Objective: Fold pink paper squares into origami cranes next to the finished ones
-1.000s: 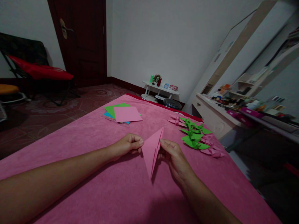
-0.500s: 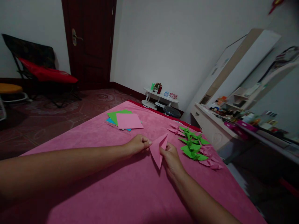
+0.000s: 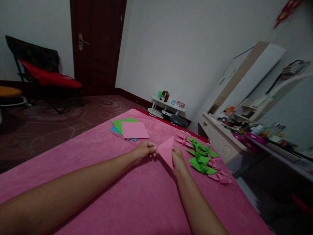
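Observation:
A pink sheet folded into a triangle [image 3: 166,150] is held up between both hands over the pink cloth-covered table [image 3: 137,195]. My left hand [image 3: 144,151] pinches its left corner with fingers closed. On the paper's right edge, my right hand [image 3: 178,160] grips it with thumb on top. Both forearms stretch forward from the bottom of the view.
A stack of flat pink, green and blue paper squares [image 3: 130,129] lies at the table's far side. Several folded green and pink paper figures [image 3: 204,156] lie to the right of my hands. A cluttered desk [image 3: 244,130], a small white shelf [image 3: 167,102], a folding chair [image 3: 41,76] and a door [image 3: 96,45] surround the table.
Both hands have moved farther away across the table with the folded paper. The paper has turned from edge-on to showing its flat triangular face. The view has tilted upward.

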